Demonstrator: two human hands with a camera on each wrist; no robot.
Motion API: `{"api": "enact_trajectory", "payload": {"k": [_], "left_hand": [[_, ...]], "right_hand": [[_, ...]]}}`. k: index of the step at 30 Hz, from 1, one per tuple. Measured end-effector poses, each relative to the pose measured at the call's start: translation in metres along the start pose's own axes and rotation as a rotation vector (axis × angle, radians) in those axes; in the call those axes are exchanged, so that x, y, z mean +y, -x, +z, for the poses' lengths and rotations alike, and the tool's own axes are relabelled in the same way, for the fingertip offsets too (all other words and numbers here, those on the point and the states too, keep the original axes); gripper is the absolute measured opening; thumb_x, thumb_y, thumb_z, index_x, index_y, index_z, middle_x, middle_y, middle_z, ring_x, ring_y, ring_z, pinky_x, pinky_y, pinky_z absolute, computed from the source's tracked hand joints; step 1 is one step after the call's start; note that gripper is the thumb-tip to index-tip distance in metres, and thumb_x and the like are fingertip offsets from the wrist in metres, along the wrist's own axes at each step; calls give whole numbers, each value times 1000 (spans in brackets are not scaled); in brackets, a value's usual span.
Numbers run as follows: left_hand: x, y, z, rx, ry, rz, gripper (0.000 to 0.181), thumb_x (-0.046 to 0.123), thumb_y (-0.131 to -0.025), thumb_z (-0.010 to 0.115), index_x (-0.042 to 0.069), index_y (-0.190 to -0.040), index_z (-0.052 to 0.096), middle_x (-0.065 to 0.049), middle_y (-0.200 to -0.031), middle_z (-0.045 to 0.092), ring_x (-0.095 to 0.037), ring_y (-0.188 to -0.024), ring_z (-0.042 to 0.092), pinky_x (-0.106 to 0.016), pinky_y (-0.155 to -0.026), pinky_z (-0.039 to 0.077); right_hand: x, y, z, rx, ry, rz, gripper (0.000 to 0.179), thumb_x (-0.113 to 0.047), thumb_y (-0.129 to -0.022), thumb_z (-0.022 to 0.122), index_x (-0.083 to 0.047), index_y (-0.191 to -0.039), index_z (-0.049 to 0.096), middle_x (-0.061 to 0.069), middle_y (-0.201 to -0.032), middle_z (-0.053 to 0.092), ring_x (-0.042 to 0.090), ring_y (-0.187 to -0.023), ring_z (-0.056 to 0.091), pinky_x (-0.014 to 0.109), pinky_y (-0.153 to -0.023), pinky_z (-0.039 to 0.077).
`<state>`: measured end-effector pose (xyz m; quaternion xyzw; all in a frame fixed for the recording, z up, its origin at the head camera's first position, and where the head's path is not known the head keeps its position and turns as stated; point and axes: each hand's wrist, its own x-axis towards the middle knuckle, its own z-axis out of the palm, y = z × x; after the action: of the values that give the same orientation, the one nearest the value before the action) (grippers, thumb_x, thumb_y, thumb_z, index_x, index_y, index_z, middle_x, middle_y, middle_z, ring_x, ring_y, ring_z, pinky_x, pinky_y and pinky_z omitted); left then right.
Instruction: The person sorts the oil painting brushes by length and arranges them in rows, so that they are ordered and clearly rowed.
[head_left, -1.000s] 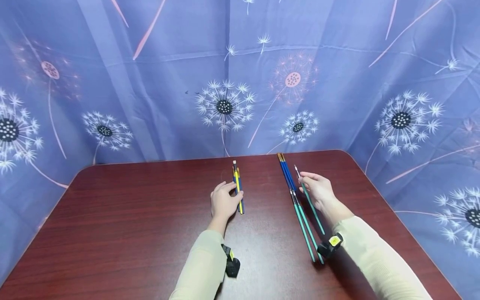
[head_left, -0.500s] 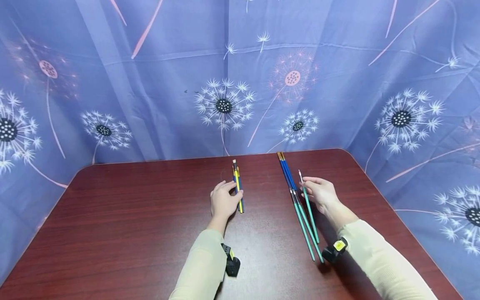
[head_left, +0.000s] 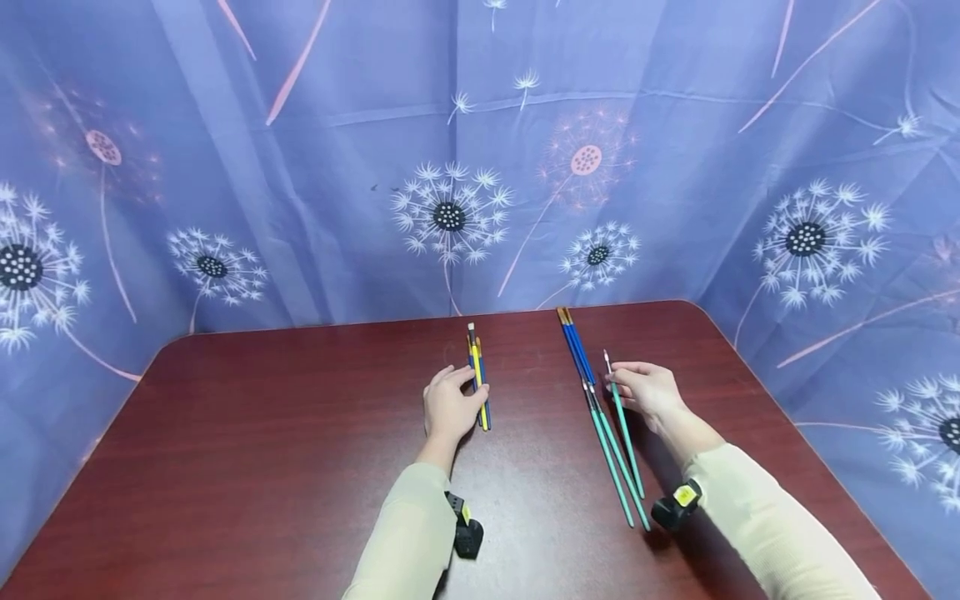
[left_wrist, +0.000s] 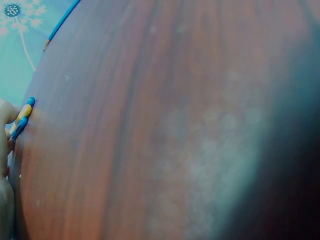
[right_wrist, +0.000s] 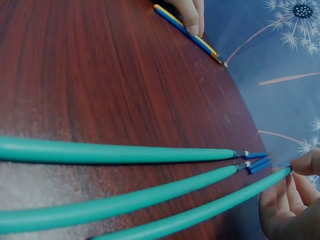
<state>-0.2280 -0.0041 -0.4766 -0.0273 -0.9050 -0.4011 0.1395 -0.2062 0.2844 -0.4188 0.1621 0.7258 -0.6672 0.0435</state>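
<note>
In the head view my left hand [head_left: 452,406] grips a small bundle near the middle of the table, thumb on one side and fingers on the other. A yellow paintbrush [head_left: 477,367] lies on top of blue paintbrushes [head_left: 488,415] in it. My right hand [head_left: 651,393] pinches a green paintbrush [head_left: 627,442] near its metal ferrule, bristles pointing away from me. Two more green paintbrushes [head_left: 610,458] lie just left of it, spreading slightly apart toward me. Beyond their tips lie blue paintbrushes [head_left: 577,346] side by side. In the right wrist view the pinched green handle [right_wrist: 210,207] runs beside the other two.
The dark red wooden table [head_left: 262,433] ends at a back edge just past the brushes. A blue curtain [head_left: 337,183] with dandelion prints hangs behind it and on both sides. Each sleeve carries a black wrist camera [head_left: 468,537].
My right hand has moved toward me and slightly right with the green paintbrush, which has turned closer in line with the other green ones. The left hand stays in place on its bundle.
</note>
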Motion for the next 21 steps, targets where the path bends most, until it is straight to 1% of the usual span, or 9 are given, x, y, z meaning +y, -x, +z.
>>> {"api": "enact_trajectory", "payload": {"k": [4,7,10,13,15,21], "left_hand": [[0,0,1,-5,-2,-7,35,27,-82,72,11,-112,71,-3,-121,66,-24,-128,49,-47,-102,36],[0,-1,1,7,-1,-1,34,26,-81,72,10,-111,72,-3,-120,67,-25,-127,50,-48,-101,37],[1,-2,0,15,-1,0,35,27,-81,72,10,-111,72,-3,-120,67,-25,-127,50,-48,-102,37],[2,-3,0,5,-6,-8,36,28,-81,72,10,-112,71,-3,-121,67,-24,-128,49,-48,-103,36],[2,-3,0,-3,-9,-14,36,28,-81,72,11,-113,71,-2,-122,66,-24,-128,49,-47,-104,36],[0,-2,1,4,-9,-7,35,28,-81,72,11,-111,71,-3,-120,67,-24,-127,50,-48,-103,36]], "right_hand": [[2,-2,-2,-18,34,-11,40,-5,-89,51,13,-125,46,-10,-71,69,1,-62,64,18,-57,54],[3,-3,-4,-30,58,-8,40,-6,-89,52,14,-124,47,-10,-71,69,1,-60,63,19,-57,54],[4,-5,-4,-32,83,-4,40,-6,-88,53,14,-123,48,-9,-71,69,1,-60,63,19,-57,55],[5,-7,-5,-29,121,0,41,-7,-87,55,13,-122,50,-10,-70,68,0,-59,62,19,-56,54],[6,-7,-6,-25,154,3,40,-8,-86,57,12,-120,52,-11,-69,67,-1,-57,60,19,-55,54],[9,-6,-4,-35,289,-19,38,-8,-84,59,12,-116,55,-10,-66,64,0,-55,57,21,-51,52]]}}
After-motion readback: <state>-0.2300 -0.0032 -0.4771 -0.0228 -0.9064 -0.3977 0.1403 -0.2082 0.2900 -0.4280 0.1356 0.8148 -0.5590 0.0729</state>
